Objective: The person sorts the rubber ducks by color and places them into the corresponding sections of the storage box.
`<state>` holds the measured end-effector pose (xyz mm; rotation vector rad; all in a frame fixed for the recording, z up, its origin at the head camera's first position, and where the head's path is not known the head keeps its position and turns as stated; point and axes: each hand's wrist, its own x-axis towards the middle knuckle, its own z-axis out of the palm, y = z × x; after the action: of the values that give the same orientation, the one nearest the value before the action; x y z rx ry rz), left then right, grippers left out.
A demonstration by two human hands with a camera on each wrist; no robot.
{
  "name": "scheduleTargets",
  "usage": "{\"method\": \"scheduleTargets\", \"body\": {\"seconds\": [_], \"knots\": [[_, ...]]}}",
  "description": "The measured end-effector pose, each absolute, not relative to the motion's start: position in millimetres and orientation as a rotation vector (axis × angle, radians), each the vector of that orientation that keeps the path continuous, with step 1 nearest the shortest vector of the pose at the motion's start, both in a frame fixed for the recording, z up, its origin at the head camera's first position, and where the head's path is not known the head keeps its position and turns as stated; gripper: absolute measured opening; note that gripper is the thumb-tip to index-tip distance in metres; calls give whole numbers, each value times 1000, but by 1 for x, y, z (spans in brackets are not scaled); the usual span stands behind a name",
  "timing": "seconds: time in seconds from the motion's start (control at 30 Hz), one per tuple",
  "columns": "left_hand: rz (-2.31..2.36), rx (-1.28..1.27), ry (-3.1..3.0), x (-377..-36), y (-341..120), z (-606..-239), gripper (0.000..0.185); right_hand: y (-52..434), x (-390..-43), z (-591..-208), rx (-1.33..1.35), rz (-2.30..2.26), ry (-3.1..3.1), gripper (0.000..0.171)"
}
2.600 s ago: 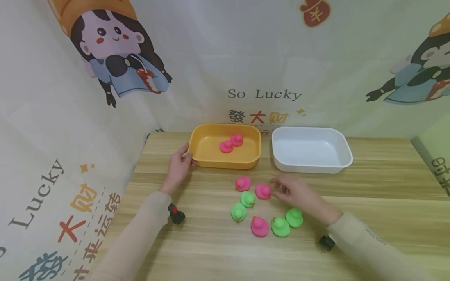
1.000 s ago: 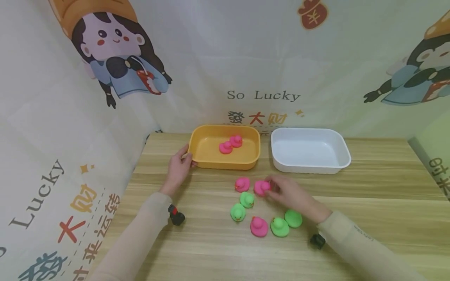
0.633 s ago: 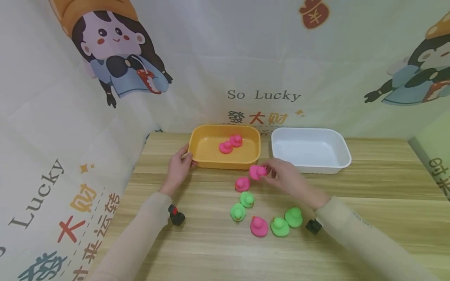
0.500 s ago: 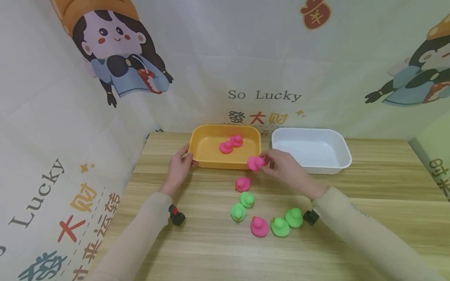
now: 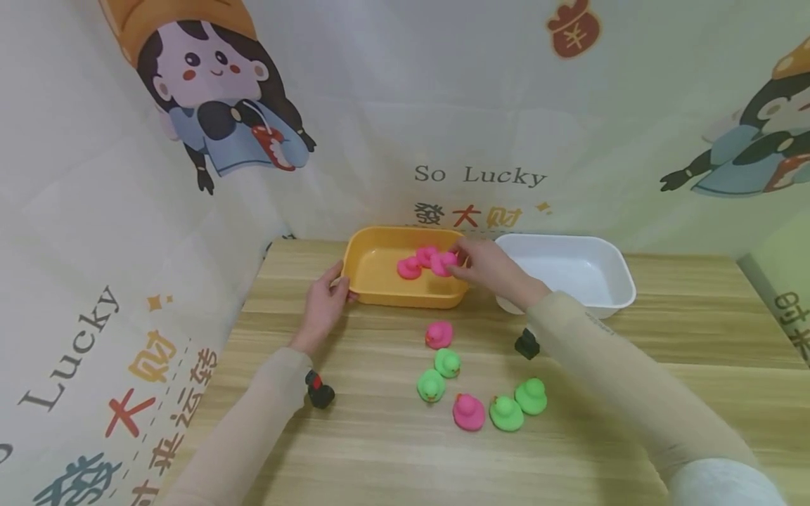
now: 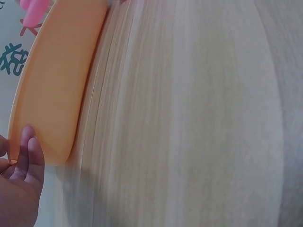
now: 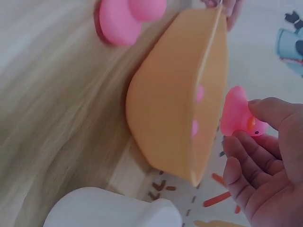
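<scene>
My right hand (image 5: 496,268) pinches a pink rubber duck (image 5: 441,264) between thumb and fingers over the right part of the yellow-orange bin (image 5: 405,298). In the right wrist view, the held duck (image 7: 235,113) is just above the bin's rim, its beak and eye showing. Two more pink ducks (image 5: 408,268) lie on the bin's floor. With its thumb at the rim and fingers against the outer wall, my left hand (image 5: 324,308) holds the bin's left end. The left wrist view shows those fingers (image 6: 34,158) at the bin's corner.
Right of the bin stands a white bin (image 5: 569,270), partly covered by my right forearm. On the wooden table sit a pink duck (image 5: 439,335), another pink duck (image 5: 469,412) and several green ducks (image 5: 447,363). A printed cloth (image 5: 380,126) hangs behind.
My right hand has picked the pink duck up off the table and carried it up and left, over the yellow-orange bin. The left hand stays on the bin's end.
</scene>
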<state>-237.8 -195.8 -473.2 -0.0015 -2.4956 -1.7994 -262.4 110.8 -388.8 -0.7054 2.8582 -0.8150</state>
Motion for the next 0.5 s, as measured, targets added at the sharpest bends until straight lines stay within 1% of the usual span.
{"method": "scheduleTargets", "body": {"seconds": [0.17, 0.3, 0.5], "knots": [[-1810, 9, -2502, -240, -196, -476, 48, 104, -281, -406, -660, -784, 2834, 25], [-1854, 5, -2470, -239, -196, -478, 49, 98, -288, -420, -633, -752, 2818, 25], [-1826, 2, -2474, -240, -196, -478, 48, 88, -293, -428, -637, -719, 2885, 36]]}}
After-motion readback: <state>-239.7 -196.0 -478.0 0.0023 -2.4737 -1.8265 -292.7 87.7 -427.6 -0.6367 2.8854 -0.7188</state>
